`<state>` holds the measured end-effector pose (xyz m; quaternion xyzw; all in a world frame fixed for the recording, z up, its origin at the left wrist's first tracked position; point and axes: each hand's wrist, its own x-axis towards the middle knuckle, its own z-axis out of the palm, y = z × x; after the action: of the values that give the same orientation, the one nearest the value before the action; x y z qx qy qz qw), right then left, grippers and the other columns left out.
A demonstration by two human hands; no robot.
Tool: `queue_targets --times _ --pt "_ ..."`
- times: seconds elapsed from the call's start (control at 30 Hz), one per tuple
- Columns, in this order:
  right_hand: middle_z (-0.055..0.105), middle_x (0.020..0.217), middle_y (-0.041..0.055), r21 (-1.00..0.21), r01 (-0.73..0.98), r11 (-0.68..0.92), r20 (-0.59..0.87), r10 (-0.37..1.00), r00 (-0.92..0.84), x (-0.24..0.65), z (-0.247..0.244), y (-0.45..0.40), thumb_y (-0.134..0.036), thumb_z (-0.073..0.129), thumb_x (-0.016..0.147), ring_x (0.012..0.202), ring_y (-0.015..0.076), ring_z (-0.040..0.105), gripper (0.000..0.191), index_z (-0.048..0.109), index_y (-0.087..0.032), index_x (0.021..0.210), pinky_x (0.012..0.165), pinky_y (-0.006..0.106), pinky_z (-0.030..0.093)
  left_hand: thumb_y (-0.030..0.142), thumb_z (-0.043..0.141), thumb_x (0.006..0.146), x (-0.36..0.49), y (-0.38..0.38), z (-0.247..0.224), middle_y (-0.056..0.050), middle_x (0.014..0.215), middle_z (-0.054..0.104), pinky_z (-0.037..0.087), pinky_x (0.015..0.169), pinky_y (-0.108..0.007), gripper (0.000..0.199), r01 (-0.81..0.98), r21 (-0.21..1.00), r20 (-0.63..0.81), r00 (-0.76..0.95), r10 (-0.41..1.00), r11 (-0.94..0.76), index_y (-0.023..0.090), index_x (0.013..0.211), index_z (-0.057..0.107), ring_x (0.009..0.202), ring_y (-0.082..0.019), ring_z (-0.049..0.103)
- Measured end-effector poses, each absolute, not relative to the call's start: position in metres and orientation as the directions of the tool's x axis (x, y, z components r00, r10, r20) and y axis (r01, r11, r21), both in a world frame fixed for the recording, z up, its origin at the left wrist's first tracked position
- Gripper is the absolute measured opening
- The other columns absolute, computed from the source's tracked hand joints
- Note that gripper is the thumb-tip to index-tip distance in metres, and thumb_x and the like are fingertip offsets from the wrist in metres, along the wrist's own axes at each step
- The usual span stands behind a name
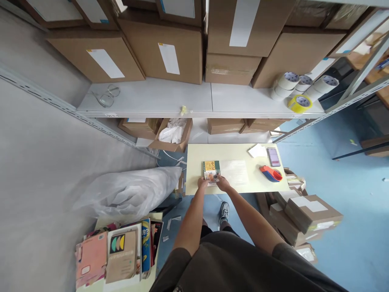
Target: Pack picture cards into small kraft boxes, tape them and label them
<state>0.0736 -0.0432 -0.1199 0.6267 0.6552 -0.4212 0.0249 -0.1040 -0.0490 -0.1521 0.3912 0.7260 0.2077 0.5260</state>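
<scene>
A small book (212, 167) with a green, yellow and white cover lies at the left part of the pale yellow table (234, 152). My left hand (202, 183) grips its lower left corner. At its lower right edge my right hand (223, 183) holds the book too, fingers over the cover. A translucent white sheet (238, 172) lies flat just right of the book. Farther right are a red and blue tape dispenser (271, 174), white papers (257, 151) and a phone (274, 157).
Behind the table stands a shelf (170, 95) with cardboard boxes (170, 48), glasses (108, 96) and tape rolls (300, 103). Bubble wrap (133, 190) and stacked books (121, 255) are at the left. Boxes (313, 213) sit on the floor at the right.
</scene>
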Motion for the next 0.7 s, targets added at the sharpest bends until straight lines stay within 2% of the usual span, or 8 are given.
queue_targets --times 0.1,0.2,0.4,0.53,0.7 --pt "0.051 0.164 0.0087 -0.505 0.850 -0.150 -0.560 0.806 -0.190 0.073 -0.120 -0.046 -0.010 0.057 0.087 0.151 0.0297 0.046 0.073 0.052 -0.024 0.158 0.120 0.041 0.046 0.028 0.083 0.069 -0.105 -0.050 -0.148 -0.013 0.098 0.082 0.058 0.078 -0.035 0.039 0.356 0.655 -0.650 -0.184 0.737 0.666 0.017 0.106 0.080 0.092 -0.030 0.077" --pt "0.050 0.164 0.0092 -0.491 0.861 -0.136 -0.555 0.810 -0.189 0.070 -0.118 -0.047 -0.012 0.056 0.089 0.153 0.0309 0.043 0.069 0.052 -0.023 0.157 0.120 0.043 0.045 0.027 0.086 0.068 -0.105 -0.051 -0.141 -0.014 0.097 0.082 0.056 0.080 -0.033 0.037 0.356 0.678 -0.624 -0.185 0.759 0.643 0.015 0.103 0.080 0.095 -0.030 0.076" --pt "0.055 0.160 0.0081 -0.452 0.882 -0.129 -0.539 0.828 -0.155 0.062 -0.117 -0.041 -0.021 0.056 0.095 0.145 0.0326 0.051 0.061 0.054 -0.028 0.155 0.114 0.046 0.049 0.034 0.082 0.079 -0.102 -0.056 -0.129 -0.011 0.099 0.081 0.054 0.077 -0.030 0.033 0.264 0.723 -0.623 -0.150 0.768 0.638 0.016 0.106 0.077 0.091 -0.026 0.075" --pt "0.065 0.149 0.0084 -0.511 0.841 -0.178 -0.526 0.839 -0.141 0.059 -0.122 -0.039 -0.022 0.057 0.095 0.141 0.0302 0.057 0.061 0.054 -0.029 0.155 0.112 0.043 0.050 0.040 0.081 0.081 -0.098 -0.063 -0.128 -0.012 0.100 0.081 0.056 0.080 -0.032 0.043 0.201 0.763 -0.592 -0.167 0.789 0.615 0.016 0.116 0.075 0.094 -0.026 0.075" --pt "0.068 0.146 0.0082 -0.631 0.716 -0.298 -0.534 0.837 -0.121 0.052 -0.127 -0.044 -0.028 0.059 0.096 0.135 0.0301 0.062 0.057 0.056 -0.029 0.153 0.111 0.045 0.052 0.039 0.076 0.083 -0.101 -0.066 -0.125 -0.013 0.117 0.079 0.060 0.086 -0.033 0.054 0.088 0.832 -0.539 -0.104 0.836 0.547 0.017 0.132 0.066 0.102 -0.024 0.076"
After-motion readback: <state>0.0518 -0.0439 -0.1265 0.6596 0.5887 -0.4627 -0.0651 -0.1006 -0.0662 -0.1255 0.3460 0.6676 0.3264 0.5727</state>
